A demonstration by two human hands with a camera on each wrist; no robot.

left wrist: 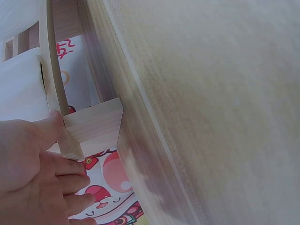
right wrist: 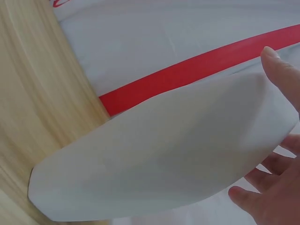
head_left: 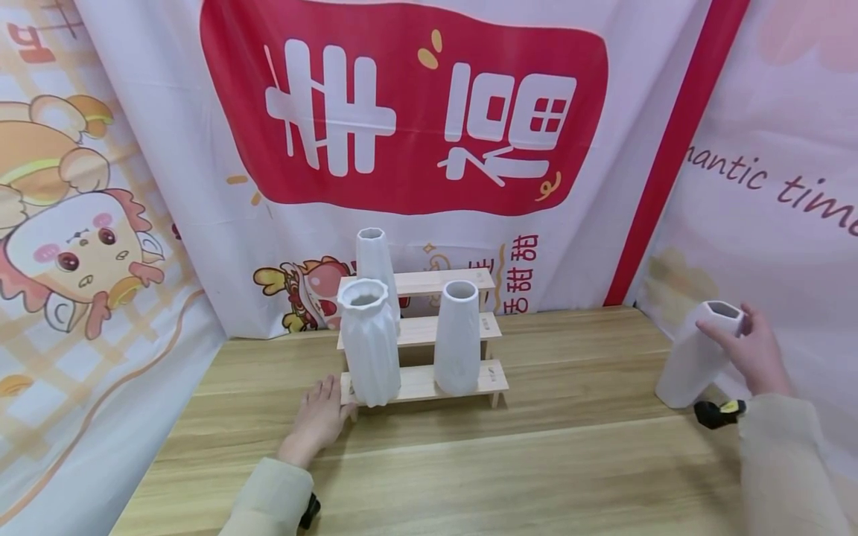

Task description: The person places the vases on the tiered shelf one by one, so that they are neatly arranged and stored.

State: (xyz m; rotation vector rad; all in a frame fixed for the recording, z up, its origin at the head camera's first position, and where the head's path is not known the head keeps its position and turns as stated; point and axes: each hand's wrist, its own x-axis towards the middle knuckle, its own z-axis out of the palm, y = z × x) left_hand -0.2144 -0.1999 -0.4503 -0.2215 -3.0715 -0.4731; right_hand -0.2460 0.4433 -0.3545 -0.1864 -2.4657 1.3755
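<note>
At the right of the table, my right hand [head_left: 754,350] holds a white angular vase [head_left: 697,357] near its mouth, thumb on one side and fingers on the other. In the right wrist view, the base of this vase [right wrist: 154,159] meets the tabletop. My left hand [head_left: 320,417] lies at the left end of a three-tier wooden stand [head_left: 422,383], fingers extended. Its thumb touches the end of the lowest board in the left wrist view. On the stand are a pleated white vase [head_left: 370,346], a smooth tapered white vase [head_left: 459,342] and a slim white vase [head_left: 375,257] behind.
The wooden table [head_left: 509,476] extends in front of the stand. Printed cloth hangs behind it, with a large red panel [head_left: 415,186] and a red stripe [head_left: 677,149]. More cloth closes in the left and right sides, close beside the right-hand vase.
</note>
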